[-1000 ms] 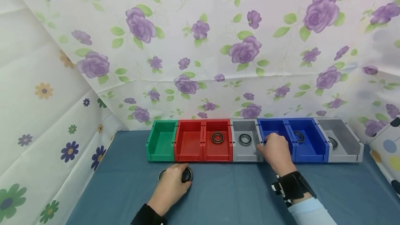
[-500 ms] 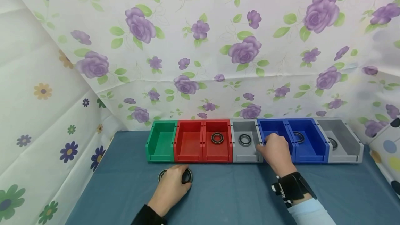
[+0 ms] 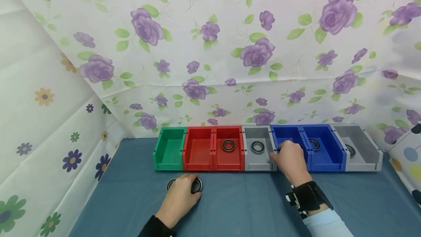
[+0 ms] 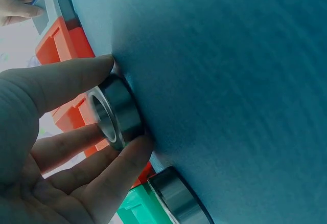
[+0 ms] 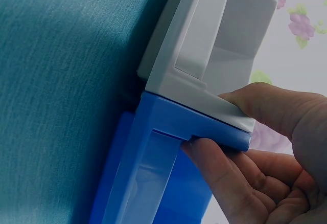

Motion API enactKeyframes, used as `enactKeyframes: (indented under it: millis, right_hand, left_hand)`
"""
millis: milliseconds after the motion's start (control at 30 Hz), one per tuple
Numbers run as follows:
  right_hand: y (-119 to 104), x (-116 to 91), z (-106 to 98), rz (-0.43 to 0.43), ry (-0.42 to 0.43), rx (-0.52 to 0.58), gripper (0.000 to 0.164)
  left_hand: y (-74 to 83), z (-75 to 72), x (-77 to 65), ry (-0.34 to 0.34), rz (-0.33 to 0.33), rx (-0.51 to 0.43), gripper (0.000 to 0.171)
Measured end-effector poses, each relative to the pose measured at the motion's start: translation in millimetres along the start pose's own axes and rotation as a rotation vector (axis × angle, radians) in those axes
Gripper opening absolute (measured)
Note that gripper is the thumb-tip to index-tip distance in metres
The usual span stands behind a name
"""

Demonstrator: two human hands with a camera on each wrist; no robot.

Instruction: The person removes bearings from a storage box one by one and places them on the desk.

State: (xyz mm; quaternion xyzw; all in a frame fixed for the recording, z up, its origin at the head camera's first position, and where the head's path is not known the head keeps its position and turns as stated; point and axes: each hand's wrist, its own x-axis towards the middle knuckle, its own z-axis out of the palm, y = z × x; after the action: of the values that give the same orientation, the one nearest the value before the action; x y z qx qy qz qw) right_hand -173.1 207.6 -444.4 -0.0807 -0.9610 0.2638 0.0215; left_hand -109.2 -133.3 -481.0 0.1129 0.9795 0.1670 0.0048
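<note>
My left hand (image 3: 179, 198) pinches a metal ball bearing (image 4: 125, 111), standing on edge on the blue cloth, between thumb and fingertips. Just left of it a second bearing (image 4: 179, 198) stands on the cloth, partly covered by the hand in the head view. My right hand (image 3: 291, 160) grips the adjoining side walls of a grey bin (image 5: 191, 40) and a blue bin (image 5: 166, 157), thumb on the grey side, fingers on the blue. A bearing (image 3: 258, 152) lies in that grey bin. The hand hides much of the blue bin's inside.
The bins form one row at the back. A green bin (image 3: 170, 166) and a red bin (image 3: 198, 166) stand left. Further bearings lie in the second red bin (image 3: 229, 166), the right blue bin (image 3: 328, 166) and the far-right grey bin (image 3: 363, 167). Flowered sheeting (image 3: 210, 65) rises behind.
</note>
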Motion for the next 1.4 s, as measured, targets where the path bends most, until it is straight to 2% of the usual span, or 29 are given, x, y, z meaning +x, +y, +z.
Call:
enactKeyframes:
  millis: [333,433,533,733,867,1000,1167,1400]
  right_hand:
    - [0,0,0,0.005,-0.005,-0.004,0.029]
    - [0,0,-1,-0.002,-0.001,-0.005,0.026]
    - [-1,0,-1,0.001,-0.003,-0.004,0.023]
    - [-2,-1,-1,0.007,-0.007,-0.007,0.024]
    - [-2,-1,-1,0.005,-0.006,-0.006,0.027]
    - [-1,0,-1,0.003,-0.001,-0.004,0.024]
    - [-1,0,0,0.0,0.003,-0.004,0.023]
    - [-2,-1,-1,0.0,-0.001,-0.003,0.027]
  left_hand:
    - [0.8,-2.8,-0.5,0.009,0.006,0.02,0.047]
    - [4.1,-7.6,1.2,0.05,0.014,0.024,0.049]
    - [9.4,-14.1,5.1,0.121,0.033,0.019,0.051]
    - [23.3,-26.2,16.3,0.25,0.079,0.012,0.056]
    - [32.9,-31.1,25.2,0.299,0.119,-0.029,0.061]
    - [40.8,-31.9,34.6,0.339,0.153,-0.08,0.069]
    - [50.2,-30.4,47.9,0.364,0.194,-0.11,0.08]
    - [66.5,-25.2,64.1,0.347,0.229,-0.132,0.085]
